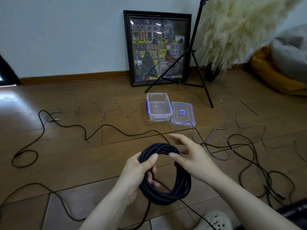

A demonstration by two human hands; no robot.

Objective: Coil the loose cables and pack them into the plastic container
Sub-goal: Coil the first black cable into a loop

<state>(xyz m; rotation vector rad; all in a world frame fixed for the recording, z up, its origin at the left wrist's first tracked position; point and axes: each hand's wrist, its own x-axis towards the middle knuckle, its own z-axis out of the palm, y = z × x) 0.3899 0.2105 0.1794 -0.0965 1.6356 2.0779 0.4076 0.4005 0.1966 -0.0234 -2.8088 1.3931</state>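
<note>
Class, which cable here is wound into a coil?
The black cable gripped in the left hand; the grey cable and loose black lengths sprawl on the floor.

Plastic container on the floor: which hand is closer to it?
Right. The right hand is at the far edge of the cable coil, toward the container; the left hand grips its left side, farther back.

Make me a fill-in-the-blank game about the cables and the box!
The left hand grips a coil of ____ cable.
The lid of the plastic container lies on the ____.
The framed picture leans against the ____.
Missing words: black, floor, wall.
</note>
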